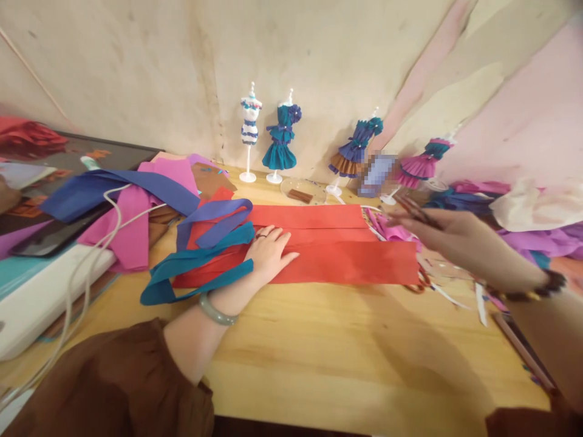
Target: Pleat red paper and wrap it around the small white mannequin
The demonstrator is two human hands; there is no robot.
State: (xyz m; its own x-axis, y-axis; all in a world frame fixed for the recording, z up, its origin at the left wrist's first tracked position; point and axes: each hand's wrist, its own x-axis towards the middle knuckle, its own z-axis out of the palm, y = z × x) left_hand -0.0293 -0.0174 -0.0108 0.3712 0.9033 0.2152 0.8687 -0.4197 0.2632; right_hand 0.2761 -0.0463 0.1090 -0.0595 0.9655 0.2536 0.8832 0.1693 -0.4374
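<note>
My left hand [268,254] lies flat, fingers stretched out, pressing on a long red sheet of crepe paper [346,258] spread across the wooden table [328,352]. Teal [191,270] and blue-purple paper strips [218,218] lie over the red sheet's left end, beside that hand. My right hand [449,240] hovers above the sheet's right end, fingers closed around a thin reddish-brown tool [412,209], blurred and hard to name.
Several small mannequins in paper dresses [280,142] stand along the back wall. A clear dish [303,191] sits behind the sheet. Pink and blue paper [132,206], a white box [40,297] and a cable [109,243] crowd the left. Purple and cream paper [537,218] piles up at right.
</note>
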